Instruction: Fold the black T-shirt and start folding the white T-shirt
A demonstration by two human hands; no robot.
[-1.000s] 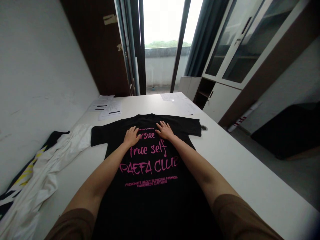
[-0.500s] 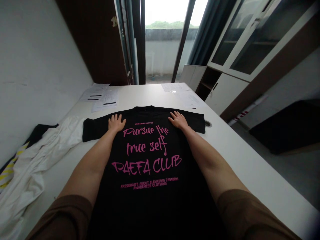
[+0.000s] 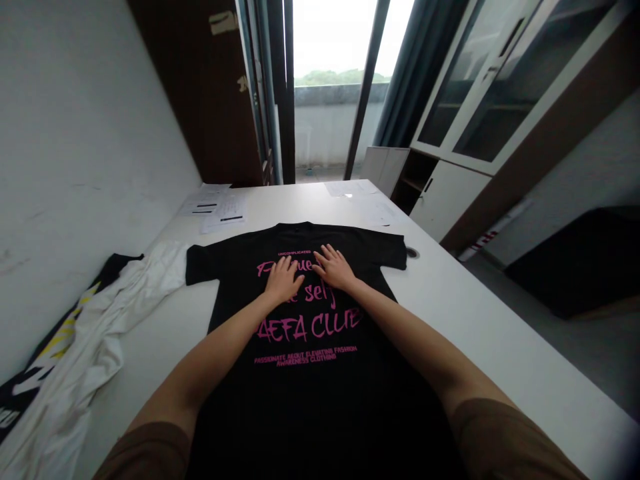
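A black T-shirt point(image 3: 320, 413) lies flat on a white table point(image 3: 500, 353), pink lettering point(image 3: 307, 327) uppermost and collar point(image 3: 293, 225) at the far end. The left hand point(image 3: 284, 280) and right hand point(image 3: 336, 267) rest on the upper lettering, both spread wide, fingers parted, near each other but apart. A crumpled white cloth point(image 3: 145, 287) lies just beside the sleeve point(image 3: 203, 267) at left; papers point(image 3: 223, 215) lie beyond the collar

Bright window point(image 3: 333, 40), dark curtain point(image 3: 410, 77), glass-doored cabinet point(image 3: 477, 103), pale wall point(image 3: 75, 133).
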